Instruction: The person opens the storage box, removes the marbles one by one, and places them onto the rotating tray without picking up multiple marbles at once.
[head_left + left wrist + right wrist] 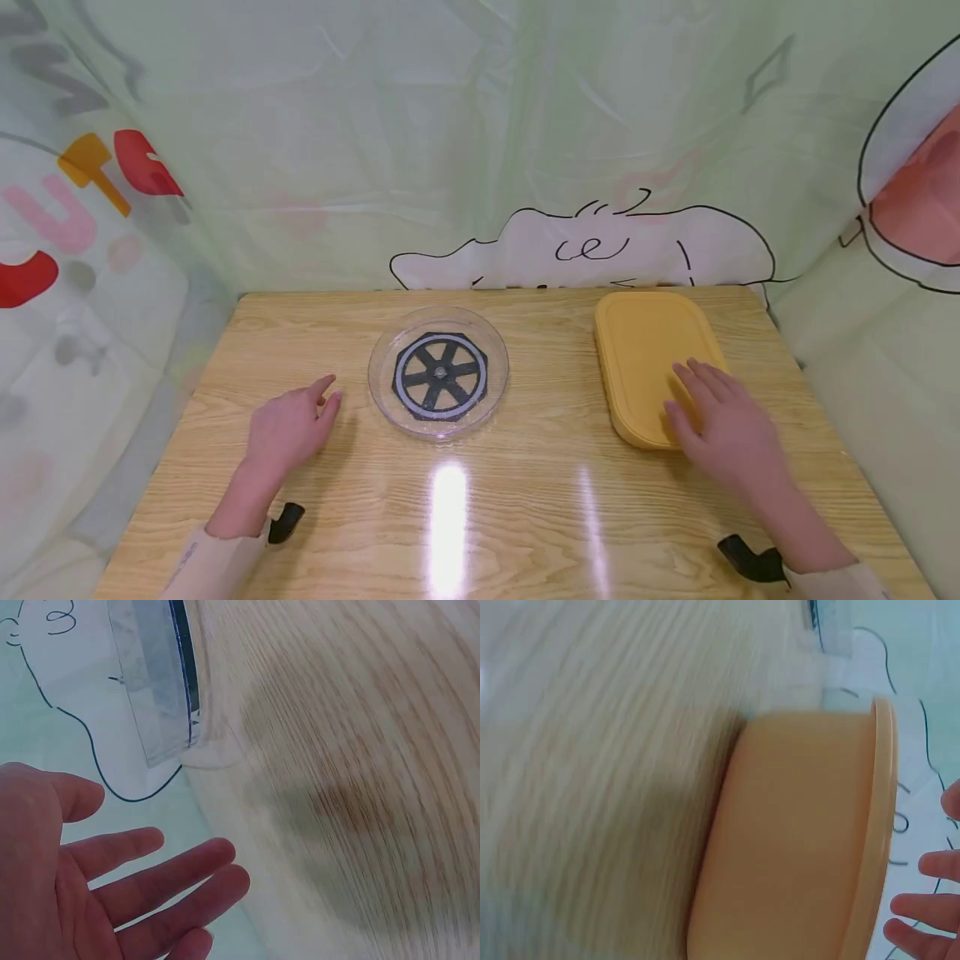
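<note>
A clear round turntable tray (381, 398) with a black spoked base lies left of the middle of the wooden table. My left hand (288, 423) is held to its left, fingers relaxed and apart from it; the left wrist view shows the same hand (142, 892) with nothing in its fingers. Toward the right sits a yellow lidded container (647, 367), whose side wall (787, 840) and lid rim show in the right wrist view. My right hand (727, 425) overlaps the lid's near right part in the head view; its fingers (926, 907) are spread above the lid.
The wooden table (517, 533) carries bright light reflections toward its front. A pale printed curtain (360, 167) with cartoon drawings and coloured letters closes off the back and both sides. Black straps hang at both wrists.
</note>
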{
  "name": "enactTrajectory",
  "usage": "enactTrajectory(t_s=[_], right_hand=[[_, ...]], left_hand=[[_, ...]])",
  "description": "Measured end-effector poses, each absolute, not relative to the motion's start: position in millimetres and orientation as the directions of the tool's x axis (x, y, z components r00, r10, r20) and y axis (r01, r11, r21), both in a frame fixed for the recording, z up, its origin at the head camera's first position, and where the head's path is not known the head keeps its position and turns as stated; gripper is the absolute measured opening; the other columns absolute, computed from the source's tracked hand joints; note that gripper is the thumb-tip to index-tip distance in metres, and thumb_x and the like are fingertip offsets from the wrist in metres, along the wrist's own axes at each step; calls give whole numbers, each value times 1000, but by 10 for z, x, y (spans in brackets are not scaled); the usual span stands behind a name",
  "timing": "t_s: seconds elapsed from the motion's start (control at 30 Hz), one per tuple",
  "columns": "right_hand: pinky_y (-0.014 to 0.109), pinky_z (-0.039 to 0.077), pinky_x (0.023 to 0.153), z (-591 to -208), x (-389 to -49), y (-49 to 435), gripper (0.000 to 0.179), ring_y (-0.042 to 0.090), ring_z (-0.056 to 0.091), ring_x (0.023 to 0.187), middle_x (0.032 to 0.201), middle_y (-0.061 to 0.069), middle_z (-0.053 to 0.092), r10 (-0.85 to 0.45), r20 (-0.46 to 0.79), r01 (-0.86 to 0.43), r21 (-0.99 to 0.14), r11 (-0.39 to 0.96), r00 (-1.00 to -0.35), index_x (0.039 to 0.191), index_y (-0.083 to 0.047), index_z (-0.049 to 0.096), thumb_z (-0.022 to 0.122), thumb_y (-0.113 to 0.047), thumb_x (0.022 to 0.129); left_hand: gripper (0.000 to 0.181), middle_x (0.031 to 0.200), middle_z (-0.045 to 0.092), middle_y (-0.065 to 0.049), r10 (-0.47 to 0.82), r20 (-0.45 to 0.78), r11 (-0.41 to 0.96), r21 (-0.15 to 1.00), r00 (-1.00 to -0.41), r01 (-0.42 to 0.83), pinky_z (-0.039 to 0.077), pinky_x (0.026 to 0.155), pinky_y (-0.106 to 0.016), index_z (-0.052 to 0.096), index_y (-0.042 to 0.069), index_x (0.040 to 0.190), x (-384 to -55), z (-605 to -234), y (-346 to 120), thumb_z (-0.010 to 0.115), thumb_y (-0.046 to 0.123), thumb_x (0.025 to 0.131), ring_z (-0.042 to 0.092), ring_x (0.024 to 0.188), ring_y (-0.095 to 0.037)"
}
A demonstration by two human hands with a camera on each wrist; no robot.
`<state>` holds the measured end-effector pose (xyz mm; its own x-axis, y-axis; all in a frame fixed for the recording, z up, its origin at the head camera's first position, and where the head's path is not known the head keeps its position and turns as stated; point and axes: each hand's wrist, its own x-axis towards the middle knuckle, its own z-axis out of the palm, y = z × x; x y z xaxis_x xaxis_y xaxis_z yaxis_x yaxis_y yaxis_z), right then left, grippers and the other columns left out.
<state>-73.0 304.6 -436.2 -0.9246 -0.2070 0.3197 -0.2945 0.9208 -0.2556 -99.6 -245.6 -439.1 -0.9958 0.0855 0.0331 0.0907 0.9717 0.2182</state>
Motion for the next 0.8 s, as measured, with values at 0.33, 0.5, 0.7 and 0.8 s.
enactTrajectory(t_s=[0.33, 0.5, 0.7, 0.8], right_hand=[[51, 33, 108, -4484, -703, 2725, 56, 42, 45, 130, 139, 22, 54, -256, 376, -374, -284, 883, -890, 139, -3, 55, 68, -31, 92], [43, 29, 113, -4590, -741, 2639, 57, 40, 47, 129, 137, 23, 56, -298, 419, -423, -248, 871, -858, 135, -1, 59, 72, -28, 87], [57, 40, 100, -4733, -796, 2572, 50, 40, 53, 123, 129, 23, 62, -350, 498, -486, -173, 857, -793, 128, 0, 65, 55, -37, 95], [61, 43, 94, -4775, -817, 2546, 47, 41, 55, 120, 126, 24, 63, -370, 541, -512, -134, 849, -755, 125, 0, 67, 54, -32, 94]], left_hand=[[48, 103, 72, -9, -18, -41, 865, 501, -999, -36, 45, 59, -34, 54, 10, 141, -1159, -4549, -2407, 52, 39, 103, 66, 75, -20], [52, 101, 73, -7, -49, -64, 749, 658, -997, -79, 47, 63, -34, 46, 9, 147, -1219, -4653, -2353, 53, 36, 103, 69, 75, -16], [50, 103, 71, -12, -110, -40, 629, 771, -993, -101, 48, 63, -32, 47, 11, 146, -1258, -4697, -2284, 57, 31, 102, 70, 79, -24], [47, 102, 71, -12, -130, -23, 600, 794, -991, -97, 49, 63, -31, 50, 13, 145, -1279, -4697, -2255, 59, 29, 101, 70, 81, -26]])
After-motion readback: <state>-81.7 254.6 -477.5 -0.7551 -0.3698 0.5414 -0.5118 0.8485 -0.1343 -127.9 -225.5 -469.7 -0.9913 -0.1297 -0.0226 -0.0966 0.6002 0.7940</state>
